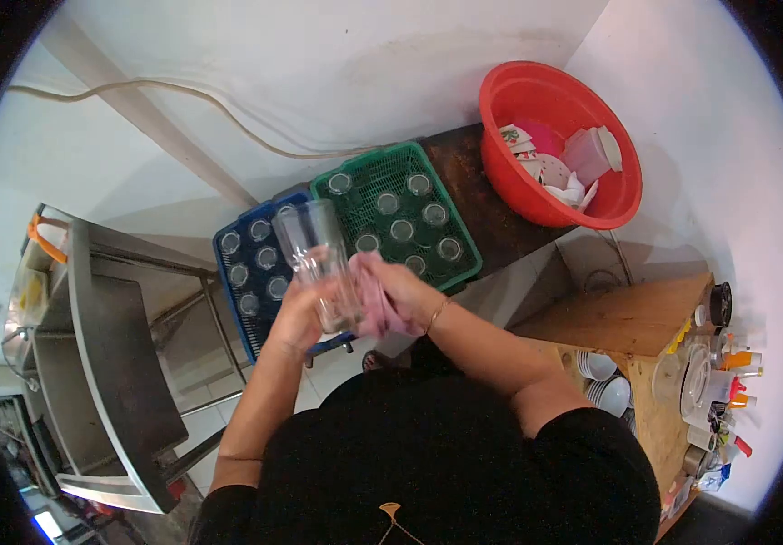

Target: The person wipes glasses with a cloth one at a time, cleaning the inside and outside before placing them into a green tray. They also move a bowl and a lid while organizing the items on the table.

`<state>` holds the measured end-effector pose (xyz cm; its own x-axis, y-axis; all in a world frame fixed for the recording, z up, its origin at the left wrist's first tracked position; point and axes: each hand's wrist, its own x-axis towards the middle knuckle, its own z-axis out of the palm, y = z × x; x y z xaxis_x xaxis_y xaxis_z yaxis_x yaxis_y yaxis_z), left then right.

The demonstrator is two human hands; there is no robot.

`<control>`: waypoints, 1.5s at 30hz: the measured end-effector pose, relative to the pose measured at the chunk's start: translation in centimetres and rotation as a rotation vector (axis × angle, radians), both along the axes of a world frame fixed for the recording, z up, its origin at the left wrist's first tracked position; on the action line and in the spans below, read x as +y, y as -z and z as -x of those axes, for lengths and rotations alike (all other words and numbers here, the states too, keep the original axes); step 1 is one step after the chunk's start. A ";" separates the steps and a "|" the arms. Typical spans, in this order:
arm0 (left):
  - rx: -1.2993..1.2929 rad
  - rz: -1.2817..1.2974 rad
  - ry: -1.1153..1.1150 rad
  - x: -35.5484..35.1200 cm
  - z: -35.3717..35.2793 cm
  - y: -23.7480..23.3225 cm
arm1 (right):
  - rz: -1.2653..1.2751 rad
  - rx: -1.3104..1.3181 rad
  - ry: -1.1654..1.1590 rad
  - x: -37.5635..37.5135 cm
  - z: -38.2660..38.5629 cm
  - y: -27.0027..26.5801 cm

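Observation:
A tall clear drinking glass (311, 232) is tilted in front of me, with my left hand (302, 304) wrapped round its lower part. Pressed near the glass is a pink cloth (375, 300), bunched in my right hand (405, 292). Behind the glass stands a green plastic basket (458, 186) with several upturned glasses (401, 231) in it. To its left a blue plastic basket (244, 327) holds several more upturned glasses (267, 258). The held glass hides part of both baskets.
A red basin (550, 213) with dishes and a plastic jug (588, 154) sits on the dark table (459, 168). At left stands a metal sink frame (91, 336). A wooden shelf (609, 313) with bowls (608, 397) is at right. A cable (219, 107) runs along the wall.

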<state>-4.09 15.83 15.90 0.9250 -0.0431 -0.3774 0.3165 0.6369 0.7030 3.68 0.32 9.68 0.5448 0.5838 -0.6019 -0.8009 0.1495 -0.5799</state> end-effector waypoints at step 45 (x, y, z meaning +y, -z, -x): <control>0.349 -1.829 0.371 -7.2 -28.9 7.0 | 0.889 -0.737 -0.343 -20.4 -10.9 14.7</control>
<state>24.86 8.61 8.93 0.8471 0.4194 -0.3264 0.5007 -0.8356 0.2260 14.56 -20.11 -4.99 0.8246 0.3043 -0.4769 -0.1541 -0.6903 -0.7069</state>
